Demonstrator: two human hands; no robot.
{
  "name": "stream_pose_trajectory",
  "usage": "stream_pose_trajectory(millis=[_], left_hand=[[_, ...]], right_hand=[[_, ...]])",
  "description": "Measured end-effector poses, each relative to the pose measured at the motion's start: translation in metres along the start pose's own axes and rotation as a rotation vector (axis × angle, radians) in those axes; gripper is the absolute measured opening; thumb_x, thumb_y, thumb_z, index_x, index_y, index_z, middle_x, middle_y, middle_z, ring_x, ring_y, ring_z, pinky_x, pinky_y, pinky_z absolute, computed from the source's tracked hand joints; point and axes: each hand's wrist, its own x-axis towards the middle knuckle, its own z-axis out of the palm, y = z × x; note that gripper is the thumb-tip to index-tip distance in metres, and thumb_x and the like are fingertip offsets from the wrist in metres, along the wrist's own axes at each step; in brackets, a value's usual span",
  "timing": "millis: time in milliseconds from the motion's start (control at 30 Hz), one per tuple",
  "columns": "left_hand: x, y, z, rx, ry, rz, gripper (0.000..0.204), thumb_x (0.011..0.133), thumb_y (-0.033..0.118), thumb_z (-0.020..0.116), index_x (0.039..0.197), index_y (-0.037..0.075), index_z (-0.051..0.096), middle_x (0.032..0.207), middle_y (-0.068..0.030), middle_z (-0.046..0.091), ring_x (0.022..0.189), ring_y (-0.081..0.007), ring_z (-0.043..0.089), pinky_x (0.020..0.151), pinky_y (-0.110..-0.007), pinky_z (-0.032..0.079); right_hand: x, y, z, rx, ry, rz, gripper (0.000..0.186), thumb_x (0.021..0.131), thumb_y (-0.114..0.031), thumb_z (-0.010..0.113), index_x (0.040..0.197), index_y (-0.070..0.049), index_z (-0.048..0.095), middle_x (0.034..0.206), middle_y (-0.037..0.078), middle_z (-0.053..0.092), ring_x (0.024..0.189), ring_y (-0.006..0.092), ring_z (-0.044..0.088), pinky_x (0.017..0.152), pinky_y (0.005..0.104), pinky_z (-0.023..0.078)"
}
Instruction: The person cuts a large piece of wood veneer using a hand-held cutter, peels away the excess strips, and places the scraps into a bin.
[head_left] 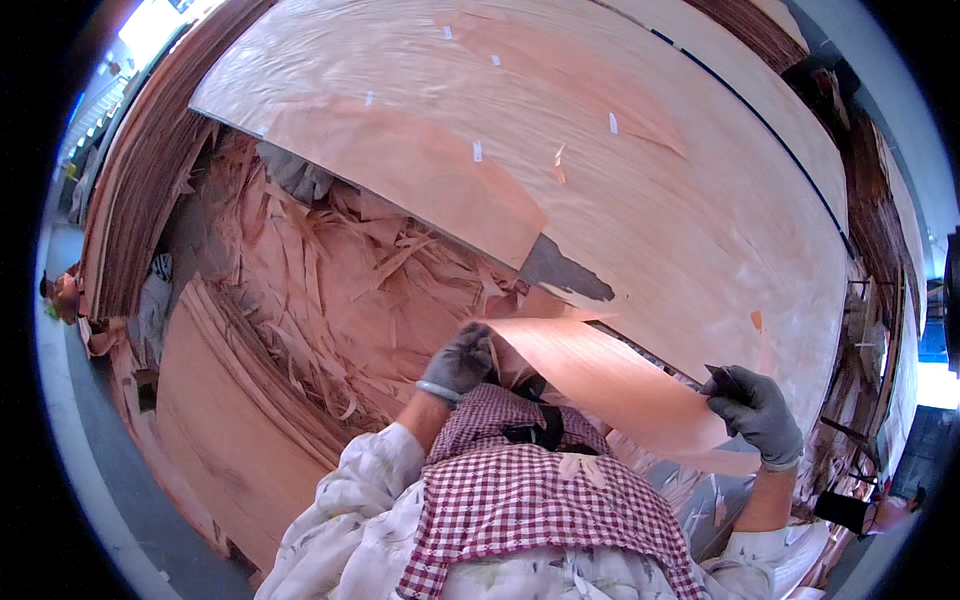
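A pale pink strip of thin wood veneer (610,385) stretches between my two grey-gloved hands, in front of my checked apron. My left hand (460,360) grips its left end, near the pile of scraps. My right hand (755,410) pinches its right end, just below the edge of a big veneer sheet (620,200). That sheet lies flat, patched with small white tape pieces, and has a dark ragged hole (560,270) at its near edge.
A heap of torn veneer scraps (350,290) fills the floor to my left. Stacked veneer sheets (230,420) lie beside it and dark stacks (140,190) stand at the far left. Another person (65,295) is at the left rim, one more (890,510) at the lower right.
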Motion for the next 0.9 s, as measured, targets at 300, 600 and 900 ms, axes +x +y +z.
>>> stream_pose_trajectory(millis=[300, 600, 900], left_hand=[[-0.072, -0.006, 0.096, 0.082, 0.367, -0.392, 0.044, 0.096, 0.045, 0.039, 0.117, 0.008, 0.052, 0.114, -0.0096, 0.058, 0.098, -0.0255, 0.056, 0.087, -0.040, 0.045], [-0.006, -0.001, 0.109, 0.003, 0.156, -0.039, 0.033, 0.097, 0.032, 0.044, 0.116, 0.006, 0.053, 0.103, -0.0055, 0.063, 0.074, -0.0160, 0.058, 0.060, -0.029, 0.046], [-0.002, 0.007, 0.136, -0.018, 0.319, 0.159, 0.010, 0.090, 0.010, 0.056, 0.101, 0.009, 0.054, 0.083, -0.0016, 0.060, 0.059, -0.0121, 0.055, 0.047, -0.021, 0.046]], right_hand=[[0.026, -0.024, 0.017, 0.022, -0.075, -0.064, 0.020, 0.082, -0.008, 0.064, 0.099, 0.002, 0.061, 0.073, -0.002, 0.056, 0.060, 0.0047, 0.047, 0.052, 0.0205, 0.041], [0.025, -0.038, 0.019, 0.024, -0.084, -0.032, 0.016, 0.080, -0.005, 0.064, 0.095, 0.001, 0.062, 0.074, -0.002, 0.058, 0.057, 0.0036, 0.047, 0.047, 0.0189, 0.038], [0.034, -0.018, 0.011, -0.102, -0.063, -0.158, 0.019, 0.079, -0.006, 0.065, 0.096, 0.000, 0.063, 0.075, -0.001, 0.058, 0.058, 0.0037, 0.046, 0.048, 0.0195, 0.037]])
